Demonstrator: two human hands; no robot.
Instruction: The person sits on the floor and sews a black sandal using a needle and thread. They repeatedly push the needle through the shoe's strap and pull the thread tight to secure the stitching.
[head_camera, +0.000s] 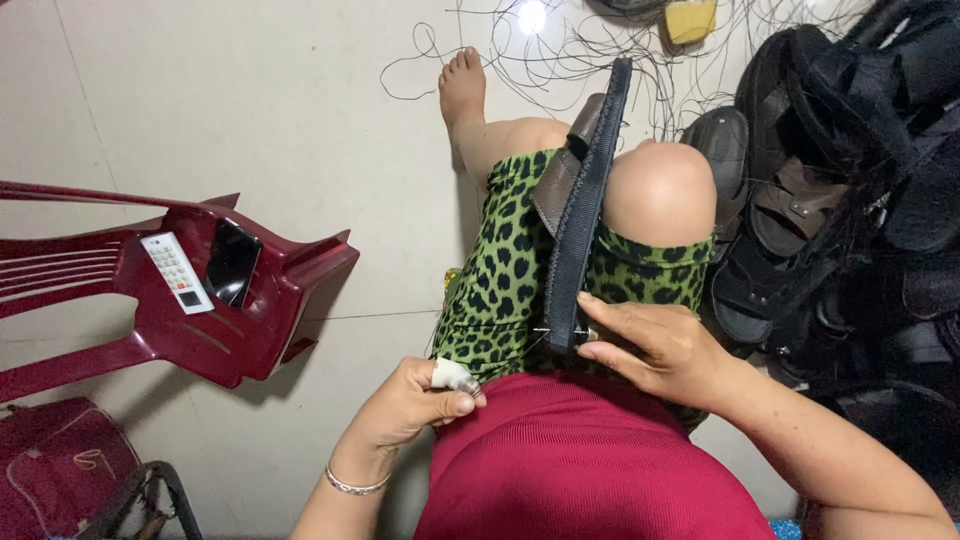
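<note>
A person sits on the floor (250, 90), seen from above, with a sandal (585, 200) clamped on edge between the knees near the middle of the frame. The sandal is black-soled with a brown strap, and it runs from the lap up toward the top centre. The right hand (655, 345) is closed over the sandal's near end, fingers curled on its side and thumb beneath. A thin needle (545, 331) pokes out of the sole just left of those fingers. The left hand (410, 405), lower centre, grips a small white tool (452, 375) between thumb and fingers; it sits just beside the sandal's near end, not touching it. A silver bangle (350, 485) circles that wrist. A fine thread (380, 316) stretches left from the sandal toward the chair.

The person wears green leopard-print shorts (500, 270) and a red top (580, 460). One bare foot (462, 88) points toward the top of the frame.

At the left, a dark red plastic chair (250, 320) lies tipped over, with a white remote (176, 272) and a black phone (232, 262) resting side by side on it. A red bag (60, 465) sits in the lower left corner. A heap of black sandals (840, 180) fills the right side. Loose black threads (560, 45) tangle across the floor at the top, near a yellow block (690, 20).
</note>
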